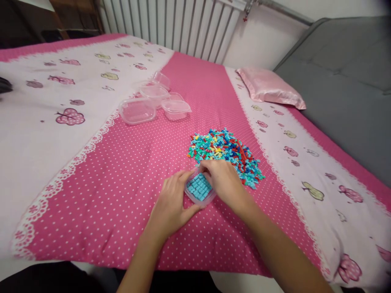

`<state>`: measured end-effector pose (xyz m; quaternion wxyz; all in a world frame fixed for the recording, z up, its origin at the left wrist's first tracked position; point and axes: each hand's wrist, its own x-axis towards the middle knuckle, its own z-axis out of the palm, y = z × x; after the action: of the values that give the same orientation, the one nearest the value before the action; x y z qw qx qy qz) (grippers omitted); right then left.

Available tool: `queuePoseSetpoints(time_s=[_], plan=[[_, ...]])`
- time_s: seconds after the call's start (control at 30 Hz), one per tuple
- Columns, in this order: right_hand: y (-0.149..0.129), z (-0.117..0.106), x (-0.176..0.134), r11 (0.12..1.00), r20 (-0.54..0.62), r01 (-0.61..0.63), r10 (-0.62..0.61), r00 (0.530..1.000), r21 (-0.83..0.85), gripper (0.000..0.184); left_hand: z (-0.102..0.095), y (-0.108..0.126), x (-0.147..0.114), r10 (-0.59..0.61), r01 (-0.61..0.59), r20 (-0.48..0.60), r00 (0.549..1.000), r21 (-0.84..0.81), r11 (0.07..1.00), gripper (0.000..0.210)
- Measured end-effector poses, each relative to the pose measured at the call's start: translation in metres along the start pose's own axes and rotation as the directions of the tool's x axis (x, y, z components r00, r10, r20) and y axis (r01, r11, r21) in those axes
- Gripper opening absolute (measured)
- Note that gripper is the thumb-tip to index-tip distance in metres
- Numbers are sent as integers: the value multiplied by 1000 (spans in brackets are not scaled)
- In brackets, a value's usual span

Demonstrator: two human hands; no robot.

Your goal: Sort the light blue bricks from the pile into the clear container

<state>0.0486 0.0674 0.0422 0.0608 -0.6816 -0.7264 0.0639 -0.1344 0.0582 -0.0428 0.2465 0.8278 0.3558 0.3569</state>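
A small clear plastic container [200,188] sits on the pink bedspread, with light-blue building blocks [198,187] laid in neat rows inside it. My left hand [172,199] grips the container's left side, thumb at the near edge and fingers at the far edge. Over its far right part is my right hand [221,179], fingers bent and pinched together at the inside. Whatever those fingertips hold is hidden. Just beyond my hands lies a loose pile of small building blocks [224,146] in blue, teal, red and yellow.
Several clear plastic containers [139,112] stand in a group farther back on the left. A pink pillow [269,87] rests at the right by the grey headboard [342,77]. Behind the bed is a white radiator [174,24]. The bedspread's [106,195] near edge lies close to me.
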Motion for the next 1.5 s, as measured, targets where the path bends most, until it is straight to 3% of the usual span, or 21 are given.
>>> queuePoseSetpoints(time_s=[0.17,0.47,0.73,1.03,1.5], plan=[[-4,-3,-5,994,-77,-73,66,995,-87,26,-1,0,0,8,-8,10,1000,6,1000,76],[-6,3,0,992,-72,-1,-8,997,-123,24,0,-1,2,22,-22,11,1000,19,1000,76],[0,13,4,994,-79,-6,-3,997,-113,19,0,-1,3,33,-33,11,999,44,998,70],[4,14,-1,995,-157,1,-17,987,-97,15,2,-1,2,34,-34,3,999,36,999,67],[7,12,9,965,-115,195,-217,969,-175,20,0,0,3,15,-15,-5,1000,33,999,71]])
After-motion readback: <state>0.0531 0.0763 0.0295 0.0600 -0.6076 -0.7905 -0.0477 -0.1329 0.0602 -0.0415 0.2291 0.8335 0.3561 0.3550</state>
